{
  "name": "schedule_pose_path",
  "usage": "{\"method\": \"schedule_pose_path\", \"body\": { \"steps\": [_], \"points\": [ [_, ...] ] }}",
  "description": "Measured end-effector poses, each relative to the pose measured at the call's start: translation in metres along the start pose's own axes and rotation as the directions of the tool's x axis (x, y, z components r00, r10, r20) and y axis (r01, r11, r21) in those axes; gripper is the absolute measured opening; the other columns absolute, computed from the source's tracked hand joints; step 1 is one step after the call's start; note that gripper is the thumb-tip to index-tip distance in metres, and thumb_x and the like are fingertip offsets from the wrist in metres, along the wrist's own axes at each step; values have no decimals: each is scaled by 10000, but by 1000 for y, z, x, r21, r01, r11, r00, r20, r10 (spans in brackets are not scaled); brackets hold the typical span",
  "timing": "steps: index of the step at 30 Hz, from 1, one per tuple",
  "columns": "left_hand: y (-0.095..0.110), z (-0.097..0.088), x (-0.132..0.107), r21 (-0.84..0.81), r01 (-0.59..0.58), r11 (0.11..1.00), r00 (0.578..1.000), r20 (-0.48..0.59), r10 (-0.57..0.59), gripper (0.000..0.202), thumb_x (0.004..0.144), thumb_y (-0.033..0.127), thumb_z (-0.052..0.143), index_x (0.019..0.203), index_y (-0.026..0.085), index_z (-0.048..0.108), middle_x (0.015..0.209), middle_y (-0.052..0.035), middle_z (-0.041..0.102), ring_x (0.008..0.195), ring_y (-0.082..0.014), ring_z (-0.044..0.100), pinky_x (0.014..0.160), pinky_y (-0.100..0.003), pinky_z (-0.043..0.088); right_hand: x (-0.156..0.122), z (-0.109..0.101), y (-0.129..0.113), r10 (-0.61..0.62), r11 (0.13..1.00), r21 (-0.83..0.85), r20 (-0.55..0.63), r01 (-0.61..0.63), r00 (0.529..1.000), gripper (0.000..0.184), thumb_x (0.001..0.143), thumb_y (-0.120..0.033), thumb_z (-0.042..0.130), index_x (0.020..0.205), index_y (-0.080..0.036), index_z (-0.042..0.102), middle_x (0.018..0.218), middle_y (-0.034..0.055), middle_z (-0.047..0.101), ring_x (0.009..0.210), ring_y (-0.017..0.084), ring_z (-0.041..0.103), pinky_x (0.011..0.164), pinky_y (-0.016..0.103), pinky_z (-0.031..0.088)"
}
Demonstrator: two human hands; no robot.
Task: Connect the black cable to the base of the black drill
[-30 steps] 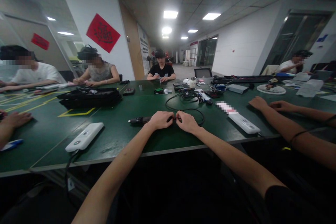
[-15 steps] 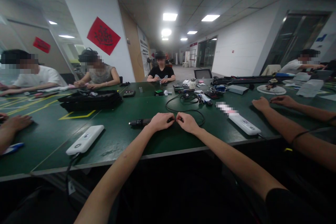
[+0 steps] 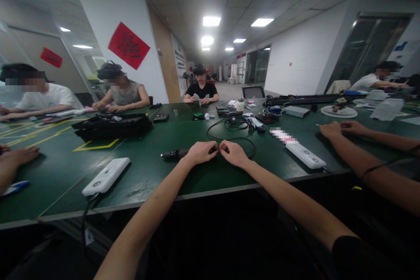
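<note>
A dark, pen-shaped electric screwdriver (image 3: 173,154) lies sideways above the green table, its tip pointing left. My left hand (image 3: 201,152) is closed around its rear part, and the dark back end shows between thumb and fingers. Right beside it, my right hand (image 3: 232,152) is closed in a pinch, fingertips almost meeting those of the left. A black cable (image 3: 254,144) loops over the table and runs in behind the right hand, which seems to hold its end; the end itself is hidden by the fingers.
White power strips lie to the left (image 3: 106,176) and right (image 3: 306,156). A black case (image 3: 111,127) stands at the left. Beyond my hands are coiled cables (image 3: 234,120) and small electronics. A co-worker's arms (image 3: 357,153) reach in at the right; another person's hand (image 3: 24,155) rests at the left.
My hands and the electric screwdriver stay almost still. The co-worker's hands at the right have shifted slightly, and a thin pale piece now shows at their fingertips.
</note>
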State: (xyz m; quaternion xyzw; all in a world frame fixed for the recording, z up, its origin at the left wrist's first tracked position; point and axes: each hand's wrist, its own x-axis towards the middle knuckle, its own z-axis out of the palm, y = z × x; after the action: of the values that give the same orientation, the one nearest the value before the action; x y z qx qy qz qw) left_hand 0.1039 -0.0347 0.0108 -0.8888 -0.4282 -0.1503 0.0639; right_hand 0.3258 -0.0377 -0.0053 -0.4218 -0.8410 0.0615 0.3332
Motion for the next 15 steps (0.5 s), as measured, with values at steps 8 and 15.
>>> {"method": "schedule_pose_path", "body": {
  "steps": [8,15],
  "points": [
    [2,-3,-2,0,4,1000,1000,-14,-4,247,970,405,537,1168,292,634,1110,-12,738,998,-212,703,868,-305,520,0,-1,-2,20,1000,-13,4,-20,1000,103,980,-282,525,987,-259,626,914,-12,694,820,176,610,698,245,390],
    [2,-3,-1,-4,-12,1000,1000,-6,12,258,949,382,563,1188,310,626,1143,-4,732,1040,-205,698,885,-292,518,0,-2,-3,33,999,-26,7,-32,999,100,962,-279,530,990,-261,624,901,-15,687,796,176,598,676,246,370]
  ]
}}
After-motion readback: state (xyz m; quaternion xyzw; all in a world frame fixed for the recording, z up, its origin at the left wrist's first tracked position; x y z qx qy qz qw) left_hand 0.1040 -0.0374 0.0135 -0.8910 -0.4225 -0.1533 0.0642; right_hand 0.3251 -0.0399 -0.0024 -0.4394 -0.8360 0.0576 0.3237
